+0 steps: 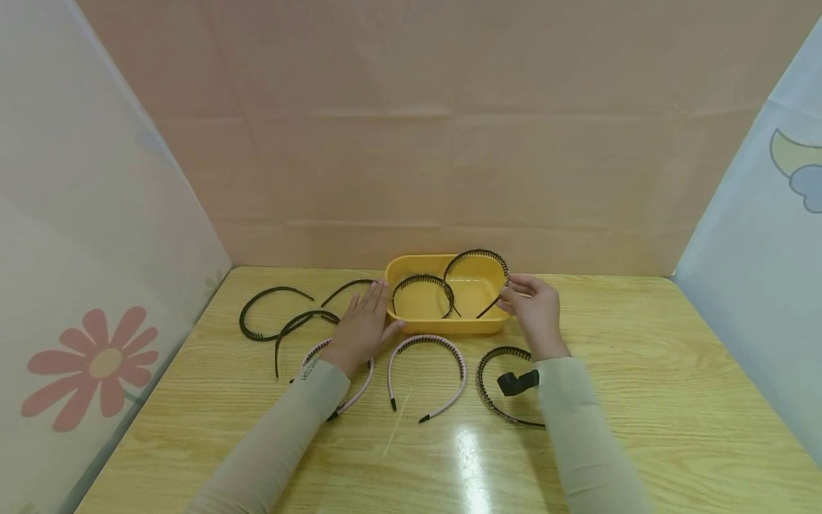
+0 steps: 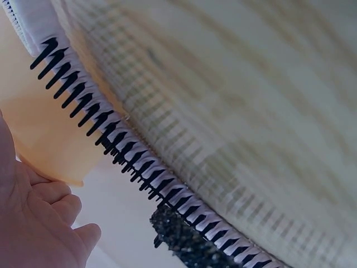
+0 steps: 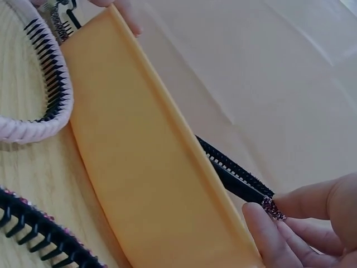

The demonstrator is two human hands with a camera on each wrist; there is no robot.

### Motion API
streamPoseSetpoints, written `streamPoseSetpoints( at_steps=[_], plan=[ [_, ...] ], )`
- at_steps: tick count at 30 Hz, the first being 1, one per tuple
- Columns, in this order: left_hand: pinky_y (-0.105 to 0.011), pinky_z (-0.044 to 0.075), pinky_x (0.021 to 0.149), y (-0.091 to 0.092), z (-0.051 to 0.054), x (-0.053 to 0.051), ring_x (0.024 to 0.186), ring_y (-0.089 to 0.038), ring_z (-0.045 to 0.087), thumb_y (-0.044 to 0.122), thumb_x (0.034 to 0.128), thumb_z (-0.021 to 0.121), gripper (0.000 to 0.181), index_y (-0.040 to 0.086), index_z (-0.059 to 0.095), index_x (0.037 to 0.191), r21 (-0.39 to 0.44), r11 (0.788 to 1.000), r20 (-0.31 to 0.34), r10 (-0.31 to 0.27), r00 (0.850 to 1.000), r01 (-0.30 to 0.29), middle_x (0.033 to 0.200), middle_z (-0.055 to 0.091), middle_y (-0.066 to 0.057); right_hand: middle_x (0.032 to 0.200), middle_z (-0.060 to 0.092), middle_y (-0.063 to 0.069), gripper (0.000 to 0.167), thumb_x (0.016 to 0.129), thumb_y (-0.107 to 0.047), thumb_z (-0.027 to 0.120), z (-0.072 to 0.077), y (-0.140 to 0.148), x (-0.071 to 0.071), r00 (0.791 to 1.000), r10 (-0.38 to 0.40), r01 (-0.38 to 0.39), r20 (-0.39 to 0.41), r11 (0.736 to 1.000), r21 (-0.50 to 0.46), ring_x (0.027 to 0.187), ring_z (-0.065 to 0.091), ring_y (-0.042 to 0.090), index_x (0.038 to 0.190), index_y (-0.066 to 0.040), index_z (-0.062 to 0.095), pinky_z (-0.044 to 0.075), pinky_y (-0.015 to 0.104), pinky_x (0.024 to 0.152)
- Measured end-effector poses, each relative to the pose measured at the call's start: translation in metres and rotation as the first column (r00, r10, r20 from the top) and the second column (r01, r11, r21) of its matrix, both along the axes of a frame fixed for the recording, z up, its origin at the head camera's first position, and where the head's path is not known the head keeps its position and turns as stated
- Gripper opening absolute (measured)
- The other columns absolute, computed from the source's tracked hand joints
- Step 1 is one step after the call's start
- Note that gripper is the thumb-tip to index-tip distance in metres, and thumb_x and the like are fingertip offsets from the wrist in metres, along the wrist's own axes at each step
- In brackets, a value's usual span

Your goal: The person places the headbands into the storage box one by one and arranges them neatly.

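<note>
Black headband (image 1: 478,251) held at yellow bin (image 1: 446,328)

A wood-grain table (image 1: 642,400) is meeting a brown backdrop (image 1: 449,143) between printed side panels (image 1: 128,235). Other headbands (image 1: 464,364) are lying inside, left of and before the bin; sleeves (image 1: 276,442) are partly hiding two. The right hand (image 1: 536,314) is pinching the black headband at the bin's right side. The left hand (image 1: 359,332) is resting extended fingers against the left rim.

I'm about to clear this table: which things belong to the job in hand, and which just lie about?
Part of the job:
yellow basin, touched by left hand
toothed black headband pinched by right hand
second black headband inside the basin

Lying about, perhaps for later:
two pale pink headbands
black headbands at left
toothed headband at right
</note>
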State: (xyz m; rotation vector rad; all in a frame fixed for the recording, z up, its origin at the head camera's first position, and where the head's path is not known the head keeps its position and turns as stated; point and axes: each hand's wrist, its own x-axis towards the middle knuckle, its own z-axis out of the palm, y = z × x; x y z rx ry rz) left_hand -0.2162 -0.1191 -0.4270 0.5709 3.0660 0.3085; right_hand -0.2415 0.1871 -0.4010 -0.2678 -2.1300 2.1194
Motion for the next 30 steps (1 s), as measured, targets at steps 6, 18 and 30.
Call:
streamPoseSetpoints(
  at_steps=[6, 18, 30],
  plan=[
    [-0.054, 0.012, 0.124, 0.001, 0.0, 0.0, 0.155, -0.03, 0.007, 0.057, 0.1066, 0.035, 0.084, -0.001, 0.007, 0.162, 0.003, 1.0, -0.005, -0.002, 1.0, 0.002, 0.168, 0.008, -0.018, 0.124, 0.057, 0.025, 0.04, 0.096, 0.004, 0.063, 0.0, -0.005, 0.0, 1.0, 0.006, -0.005, -0.012, 0.998, 0.066, 0.09, 0.07, 0.015, 0.134, 0.013, 0.055, 0.06, 0.024, 0.079],
    [-0.053, 0.01, 0.124, -0.001, 0.002, -0.001, 0.156, -0.03, 0.007, 0.057, 0.107, 0.034, 0.084, 0.0, 0.005, 0.162, 0.009, 1.0, 0.0, -0.009, 1.0, 0.009, 0.168, 0.007, -0.018, 0.121, 0.064, 0.027, 0.037, 0.096, 0.001, 0.065, 0.0, -0.011, -0.002, 0.999, 0.011, 0.005, -0.051, 0.953, 0.302, 0.102, 0.07, 0.036, 0.131, 0.011, 0.06, 0.061, 0.026, 0.075],
    [-0.053, 0.01, 0.124, -0.002, -0.001, -0.002, 0.155, -0.029, 0.007, 0.057, 0.1069, 0.034, 0.084, 0.0, 0.005, 0.162, 0.005, 1.0, -0.011, -0.01, 1.0, 0.01, 0.168, 0.009, -0.018, 0.119, 0.065, 0.027, 0.035, 0.096, -0.002, 0.066, -0.002, -0.013, 0.0, 0.996, -0.005, 0.038, -0.083, 0.916, 0.4, 0.095, 0.072, 0.038, 0.128, 0.01, 0.062, 0.062, 0.029, 0.072]
  ],
)
